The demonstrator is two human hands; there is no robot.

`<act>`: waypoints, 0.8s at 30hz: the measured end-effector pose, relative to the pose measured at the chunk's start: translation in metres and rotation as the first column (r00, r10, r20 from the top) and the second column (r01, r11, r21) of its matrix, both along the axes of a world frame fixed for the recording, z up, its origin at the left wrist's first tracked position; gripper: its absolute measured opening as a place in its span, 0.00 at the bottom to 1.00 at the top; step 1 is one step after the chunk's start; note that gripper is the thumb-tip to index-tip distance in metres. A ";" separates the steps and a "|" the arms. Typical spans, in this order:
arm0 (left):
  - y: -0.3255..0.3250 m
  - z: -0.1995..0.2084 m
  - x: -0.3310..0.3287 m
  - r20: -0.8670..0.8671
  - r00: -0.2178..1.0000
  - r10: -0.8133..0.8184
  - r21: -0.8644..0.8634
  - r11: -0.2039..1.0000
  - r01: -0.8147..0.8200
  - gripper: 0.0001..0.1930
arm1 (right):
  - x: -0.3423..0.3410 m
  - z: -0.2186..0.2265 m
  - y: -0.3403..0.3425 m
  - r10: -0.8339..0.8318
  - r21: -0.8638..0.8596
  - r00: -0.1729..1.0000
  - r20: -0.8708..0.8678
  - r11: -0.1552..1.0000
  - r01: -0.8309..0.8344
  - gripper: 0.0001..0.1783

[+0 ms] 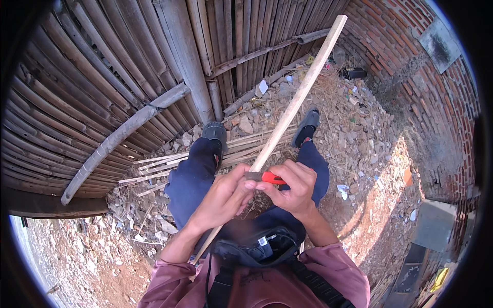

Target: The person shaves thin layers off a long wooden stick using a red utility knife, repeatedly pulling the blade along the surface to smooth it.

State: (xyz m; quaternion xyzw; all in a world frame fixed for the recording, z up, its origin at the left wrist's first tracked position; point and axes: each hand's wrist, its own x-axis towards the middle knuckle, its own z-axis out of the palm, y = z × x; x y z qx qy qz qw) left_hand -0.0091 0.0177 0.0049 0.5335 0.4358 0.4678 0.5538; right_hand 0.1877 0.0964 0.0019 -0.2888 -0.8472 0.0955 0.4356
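Observation:
A long, pale wooden strip (299,97) slants up from beside my waist to the far right of centre. My left hand (224,197) is closed around its lower part, with the thumb near a short dark blade (252,176). That blade comes out of a red-handled cutter knife (272,178), and my right hand (295,186) is closed on the handle. The blade lies against or right beside the strip; exact contact is hard to see. Below my left hand, the thin lower end of the strip runs down past my left forearm.
Several similar strips (241,147) lie on the rubble between and left of my feet. A bamboo wall (118,72) with a bent pole (115,141) rises on the left and ahead. A brick wall (436,97) stands right. An open black pouch (257,250) sits at my waist.

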 end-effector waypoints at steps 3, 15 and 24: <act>0.000 -0.001 0.001 -0.054 0.998 0.031 0.061 0.998 -0.028 0.17 | -0.002 0.001 0.001 0.005 0.015 1.000 -0.014 1.000 -0.005 0.22; -0.001 0.002 0.001 -0.081 0.993 0.085 0.020 0.996 -0.084 0.11 | -0.002 0.008 0.000 -0.018 0.030 1.000 0.002 0.999 0.018 0.20; -0.001 -0.001 0.002 -0.109 0.990 0.085 0.045 0.996 -0.080 0.10 | 0.001 0.001 0.000 -0.015 0.001 0.999 0.029 1.000 0.015 0.20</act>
